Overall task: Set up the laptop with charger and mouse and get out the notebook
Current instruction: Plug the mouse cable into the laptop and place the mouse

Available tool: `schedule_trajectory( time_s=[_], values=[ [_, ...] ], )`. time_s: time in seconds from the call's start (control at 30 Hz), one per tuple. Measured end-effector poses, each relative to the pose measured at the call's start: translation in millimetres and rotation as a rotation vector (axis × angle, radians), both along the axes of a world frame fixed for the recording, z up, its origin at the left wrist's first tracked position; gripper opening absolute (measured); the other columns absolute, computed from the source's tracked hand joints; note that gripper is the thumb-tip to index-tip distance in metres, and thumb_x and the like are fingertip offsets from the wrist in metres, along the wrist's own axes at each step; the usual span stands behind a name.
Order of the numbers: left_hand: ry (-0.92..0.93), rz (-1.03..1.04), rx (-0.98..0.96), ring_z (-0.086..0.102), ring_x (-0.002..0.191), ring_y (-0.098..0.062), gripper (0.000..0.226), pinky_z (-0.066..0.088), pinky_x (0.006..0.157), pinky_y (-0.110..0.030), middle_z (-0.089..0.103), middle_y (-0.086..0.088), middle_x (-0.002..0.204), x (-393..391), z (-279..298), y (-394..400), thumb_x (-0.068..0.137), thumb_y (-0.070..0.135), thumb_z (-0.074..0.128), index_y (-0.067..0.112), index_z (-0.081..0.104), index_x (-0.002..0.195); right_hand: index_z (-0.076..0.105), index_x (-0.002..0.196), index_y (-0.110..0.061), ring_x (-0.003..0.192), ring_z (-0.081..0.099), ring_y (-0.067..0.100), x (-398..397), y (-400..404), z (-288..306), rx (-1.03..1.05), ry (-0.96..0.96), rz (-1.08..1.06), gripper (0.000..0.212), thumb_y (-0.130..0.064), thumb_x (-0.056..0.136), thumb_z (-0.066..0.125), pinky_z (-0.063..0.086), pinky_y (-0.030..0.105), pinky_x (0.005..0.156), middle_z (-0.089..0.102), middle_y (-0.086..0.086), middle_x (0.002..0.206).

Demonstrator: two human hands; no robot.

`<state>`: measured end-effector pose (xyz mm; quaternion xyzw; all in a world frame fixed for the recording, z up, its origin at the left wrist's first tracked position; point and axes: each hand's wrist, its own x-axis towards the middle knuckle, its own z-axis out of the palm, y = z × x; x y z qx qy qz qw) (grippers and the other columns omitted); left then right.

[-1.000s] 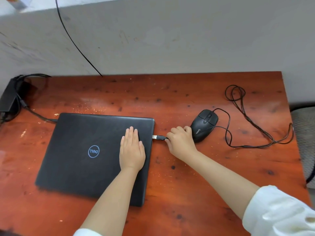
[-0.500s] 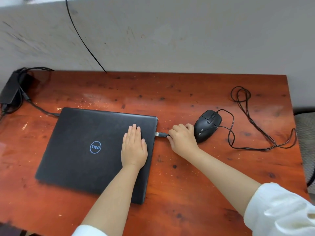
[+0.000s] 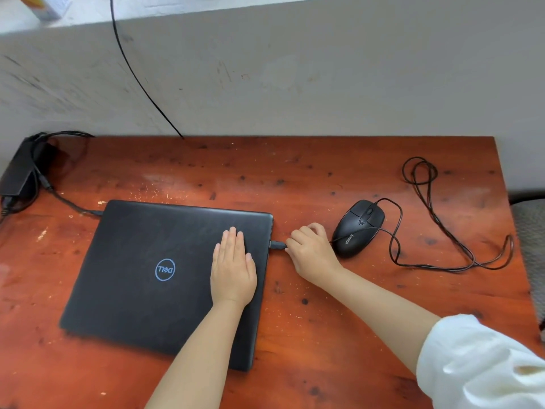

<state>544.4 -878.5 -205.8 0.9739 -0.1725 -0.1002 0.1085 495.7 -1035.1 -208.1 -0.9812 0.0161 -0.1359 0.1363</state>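
At the centre of the table (image 3: 295,178), the closed laptop (image 3: 141,261) is pressed flat by the open left hand (image 3: 233,268), which grips nothing. At its three o'clock edge, the mouse plug (image 3: 277,245) is pinched by the curled right hand (image 3: 312,252). The mouse (image 3: 358,228) lies further toward three o'clock, the charger (image 3: 17,172) at ten o'clock.

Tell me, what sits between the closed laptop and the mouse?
In the head view, the right hand lies between the laptop and mouse, pinching the USB plug at the laptop's right edge.
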Motion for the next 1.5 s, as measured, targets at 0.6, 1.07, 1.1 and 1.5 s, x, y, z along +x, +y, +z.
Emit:
schedule_trajectory(
  time_s=[0.6,1.07,1.1,1.5],
  values=[
    [-0.004,-0.002,-0.015,0.012,0.146,-0.019,0.049,0.008,0.12,-0.032,0.02,-0.008,0.156,0,1,1,0.097,0.018,0.031,0.006,0.023,0.144,0.056,0.109,0.001,0.1,0.059,0.037,-8,-96,62,0.15,0.596,-0.62,0.039,-0.033,0.095,0.043,0.046,0.035,0.07,0.064,0.02,0.108],
    [-0.014,0.005,-0.047,0.012,0.146,-0.017,0.049,0.006,0.12,-0.03,0.02,-0.005,0.156,1,0,2,0.097,0.019,0.031,0.009,0.023,0.144,0.016,0.144,-0.012,0.106,0.056,0.042,35,-85,47,0.491,0.469,-0.729,0.082,-0.032,0.08,0.063,0.049,0.037,0.082,0.03,0.024,0.138],
    [-0.013,0.003,-0.046,0.011,0.146,-0.017,0.049,0.006,0.12,-0.03,0.02,-0.005,0.156,1,0,2,0.097,0.019,0.031,0.009,0.023,0.144,0.018,0.144,-0.012,0.111,0.052,0.041,39,-88,53,0.54,0.322,-0.674,0.081,-0.03,0.08,0.064,0.046,0.038,0.09,0.032,0.024,0.138],
    [-0.018,-0.023,-0.047,0.013,0.145,-0.019,0.049,0.009,0.12,-0.034,0.021,-0.008,0.156,-2,6,3,0.097,0.018,0.031,0.006,0.023,0.144,0.042,0.137,-0.023,0.117,0.048,0.014,8,-71,125,0.959,0.187,-0.445,0.057,-0.018,0.084,0.063,0.037,0.025,0.095,0.048,0.005,0.138]
  ],
)
